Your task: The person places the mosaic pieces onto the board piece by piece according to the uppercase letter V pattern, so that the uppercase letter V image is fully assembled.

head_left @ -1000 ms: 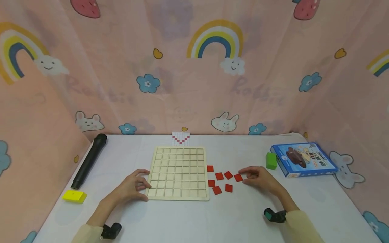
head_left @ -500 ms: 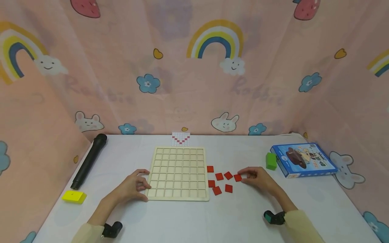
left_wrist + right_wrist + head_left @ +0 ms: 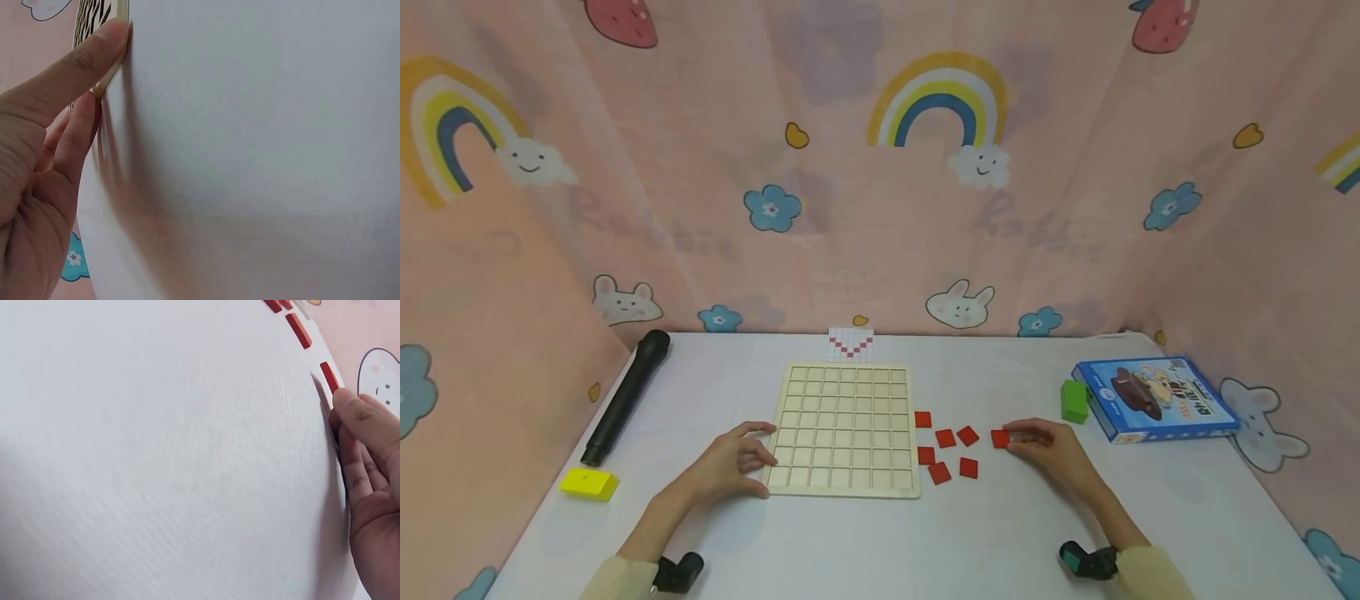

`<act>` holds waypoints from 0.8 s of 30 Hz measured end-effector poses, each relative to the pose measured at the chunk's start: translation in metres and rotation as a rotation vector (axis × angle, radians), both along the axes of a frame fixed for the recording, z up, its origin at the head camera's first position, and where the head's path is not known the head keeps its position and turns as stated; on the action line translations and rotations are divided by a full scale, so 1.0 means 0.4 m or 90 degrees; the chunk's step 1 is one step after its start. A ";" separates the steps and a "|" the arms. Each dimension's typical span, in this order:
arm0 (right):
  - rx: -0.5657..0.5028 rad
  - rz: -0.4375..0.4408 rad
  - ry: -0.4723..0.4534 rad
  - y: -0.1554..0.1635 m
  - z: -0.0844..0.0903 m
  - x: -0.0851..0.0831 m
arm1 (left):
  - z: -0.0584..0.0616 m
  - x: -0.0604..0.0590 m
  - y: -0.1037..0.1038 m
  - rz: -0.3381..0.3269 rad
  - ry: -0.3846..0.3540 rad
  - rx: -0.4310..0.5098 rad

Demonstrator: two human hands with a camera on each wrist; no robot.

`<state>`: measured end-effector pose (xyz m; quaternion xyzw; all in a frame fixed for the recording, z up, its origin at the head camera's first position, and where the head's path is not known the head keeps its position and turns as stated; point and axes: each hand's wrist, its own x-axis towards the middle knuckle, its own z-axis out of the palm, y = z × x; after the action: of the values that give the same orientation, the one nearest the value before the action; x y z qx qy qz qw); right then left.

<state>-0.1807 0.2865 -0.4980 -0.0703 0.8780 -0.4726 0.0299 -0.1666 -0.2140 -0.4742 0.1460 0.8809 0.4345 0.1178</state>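
Observation:
A pale wooden grid board [image 3: 840, 430] lies flat on the white table, its squares bare. My left hand [image 3: 733, 461] holds the board at its near left edge; in the left wrist view, the thumb [image 3: 94, 53] lies on the board's edge and the other fingers are partly hidden. To the right of the board are several loose red square tiles [image 3: 945, 437]. Out on their right side, my right hand [image 3: 1048, 450] pinches one red tile [image 3: 999, 438] by its right side. In the right wrist view that tile [image 3: 328, 375] sticks out past the thumb tip.
A small card [image 3: 851, 344] with a red V pattern lies behind the board. On the left are a black cylinder [image 3: 627, 398] and a yellow block [image 3: 589, 484]. A green block [image 3: 1073, 402] stands beside a blue box [image 3: 1157, 398] at the right.
The right hand has shifted slightly to the right with its red tile, away from the other tiles. The left hand stays at the board. The head view has shifted slightly.

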 end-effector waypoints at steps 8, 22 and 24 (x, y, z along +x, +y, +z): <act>-0.009 -0.067 -0.022 -0.022 0.000 0.012 | -0.001 0.003 0.001 0.014 -0.007 0.011; -0.017 -0.140 -0.035 -0.065 -0.005 0.037 | 0.000 0.002 0.006 0.033 -0.019 -0.007; -0.021 -0.144 -0.033 -0.072 -0.004 0.038 | 0.003 0.003 0.008 0.037 -0.020 -0.011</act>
<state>-0.1653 0.2576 -0.4994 0.0407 0.8713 -0.4891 -0.0020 -0.1655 -0.2109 -0.4729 0.1120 0.8866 0.4324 0.1203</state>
